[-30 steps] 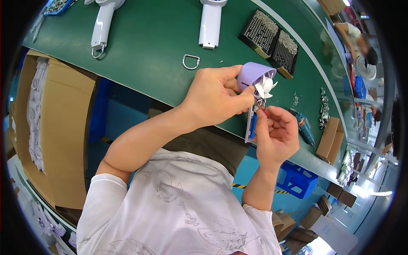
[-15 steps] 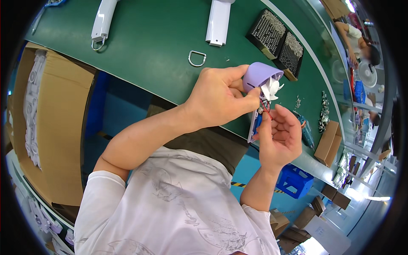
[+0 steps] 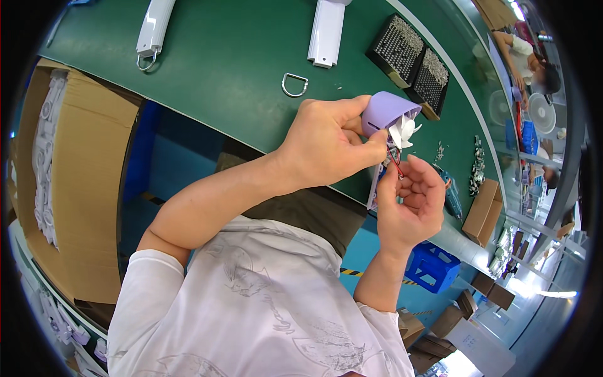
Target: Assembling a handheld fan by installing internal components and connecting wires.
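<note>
My left hand [image 3: 326,141] is closed around a purple fan housing [image 3: 384,111], its thumb and fingers on the side of the shell. Inside the open mouth of the housing, a white fan blade [image 3: 405,132] shows. Thin red and dark wires [image 3: 396,164] hang out below the blade. My right hand [image 3: 414,207] is just under the housing, palm up, with thumb and forefinger pinched on the wires and the other fingers curled loosely. A light purple handle half [image 3: 374,188] extends down behind my right fingers, which partly hide it.
On the green bench [image 3: 220,75] lie a metal D-ring [image 3: 295,85], two white handle-shaped parts [image 3: 326,34] and black trays [image 3: 397,49] of small metal pieces. A teal power screwdriver [image 3: 452,198] and small carton [image 3: 482,213] are to the right. A large carton [image 3: 94,188] stands at left.
The view has shifted slightly. Both hands keep nearly the same pose on the housing and wires; my right hand is a touch closer to the left.
</note>
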